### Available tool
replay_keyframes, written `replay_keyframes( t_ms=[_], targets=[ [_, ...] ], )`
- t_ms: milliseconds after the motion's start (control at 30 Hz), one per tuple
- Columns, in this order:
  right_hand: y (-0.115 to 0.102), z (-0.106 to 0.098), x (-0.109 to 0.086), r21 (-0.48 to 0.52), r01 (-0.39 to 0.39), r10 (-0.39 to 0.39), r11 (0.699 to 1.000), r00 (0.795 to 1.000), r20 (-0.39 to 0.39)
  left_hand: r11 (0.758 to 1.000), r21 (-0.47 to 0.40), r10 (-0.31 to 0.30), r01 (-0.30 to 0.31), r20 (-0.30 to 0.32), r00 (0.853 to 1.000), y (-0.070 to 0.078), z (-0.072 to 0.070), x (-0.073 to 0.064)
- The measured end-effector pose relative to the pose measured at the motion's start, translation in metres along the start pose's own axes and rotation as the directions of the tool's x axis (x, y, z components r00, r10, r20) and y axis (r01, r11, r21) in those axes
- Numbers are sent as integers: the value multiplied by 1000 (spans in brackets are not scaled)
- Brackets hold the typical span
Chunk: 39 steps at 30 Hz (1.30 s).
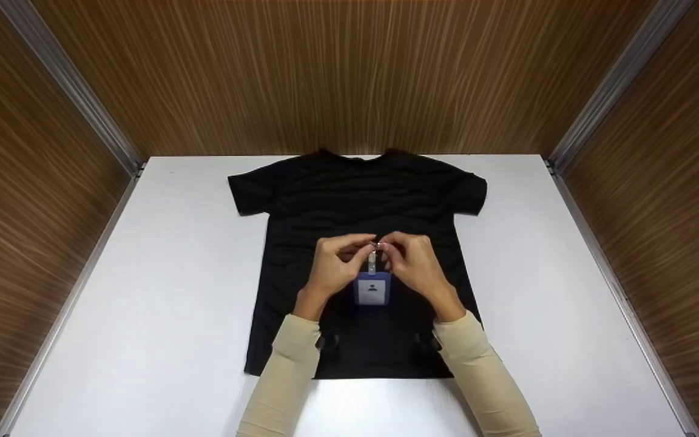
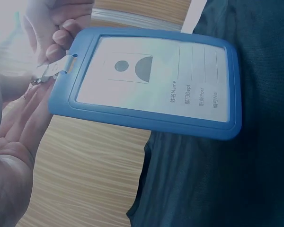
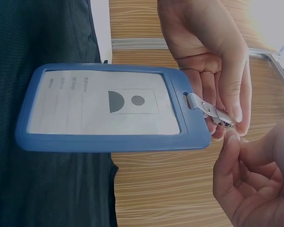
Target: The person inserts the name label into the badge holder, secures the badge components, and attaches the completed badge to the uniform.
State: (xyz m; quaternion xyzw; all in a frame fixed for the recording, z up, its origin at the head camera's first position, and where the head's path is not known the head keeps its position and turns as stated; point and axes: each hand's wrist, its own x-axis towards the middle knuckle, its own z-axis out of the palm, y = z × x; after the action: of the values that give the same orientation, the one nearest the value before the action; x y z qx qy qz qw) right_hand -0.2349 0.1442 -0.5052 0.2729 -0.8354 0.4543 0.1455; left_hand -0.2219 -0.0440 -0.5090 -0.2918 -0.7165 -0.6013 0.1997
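Observation:
A blue ID badge holder (image 1: 372, 291) with a white card in it hangs from a short strap and metal clip (image 3: 222, 118) over a black T-shirt (image 1: 361, 200). My left hand (image 1: 337, 267) pinches the clip between thumb and fingers. From the other side, my right hand (image 1: 413, 258) has thumb and index fingertips pressed together at the clip's far end, so the two hands meet there. The card (image 2: 156, 78) carries a grey portrait symbol and printed lines for name, dept, post and number. What lies between the right fingertips is mostly hidden.
The T-shirt lies spread out on a white table (image 1: 173, 273), its neck at the back edge and its sleeves out to both sides. Wood-patterned panels (image 1: 349, 73) enclose the back and sides, with metal rails (image 1: 76, 85) along the corners.

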Motion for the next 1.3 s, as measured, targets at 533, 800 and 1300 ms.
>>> replay_keyframes(
  t_ms=[533, 800, 1300],
  targets=[
    [8, -1, 4, 39, -87, 85, 995, 996, 41, 999, 49, -17, 18, -23, 1000, -5, 1, 4],
    [27, -8, 18, 48, -175, 171, 983, 983, 74, 995, -18, -96, 95, -42, 995, -49, -8, 11],
    [129, -19, 94, -173, -439, 435, 882, 898, -58, 907, 271, -334, 323, -5, 942, -112, -9, 82]
  ],
)
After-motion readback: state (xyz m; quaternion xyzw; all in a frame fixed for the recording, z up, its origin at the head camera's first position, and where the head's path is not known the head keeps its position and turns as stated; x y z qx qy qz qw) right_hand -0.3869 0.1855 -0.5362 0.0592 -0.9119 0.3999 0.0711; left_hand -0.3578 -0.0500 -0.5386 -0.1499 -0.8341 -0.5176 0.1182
